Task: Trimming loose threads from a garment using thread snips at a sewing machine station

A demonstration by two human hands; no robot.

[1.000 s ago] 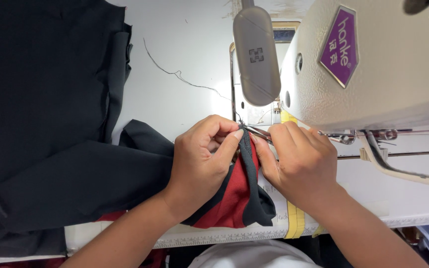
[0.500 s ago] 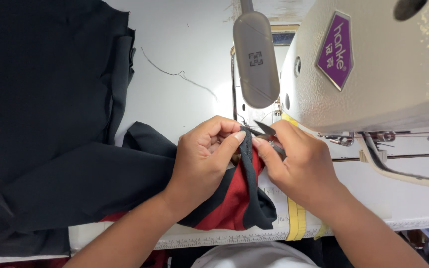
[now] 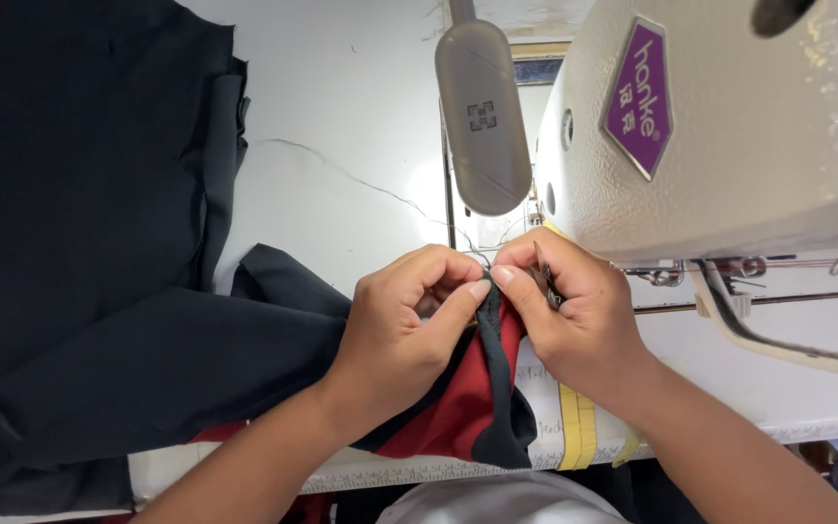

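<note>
Big black fabric pile (image 3: 80, 243) covers table's (image 3: 341, 126) left side. Cream sewing machine (image 3: 729, 126), pebbled finish, at right w/ grey oval lamp (image 3: 482, 116). Red-and-black fabric piece (image 3: 472, 398), soft, folded, hangs below both hands. Left hand (image 3: 404, 325) & right hand (image 3: 569, 311) pinch its black edge between thumb & fingertips, thumbs touching.

Right hand (image 3: 574, 315) hides the needle; black fabric (image 3: 80, 243) cropped.
</note>
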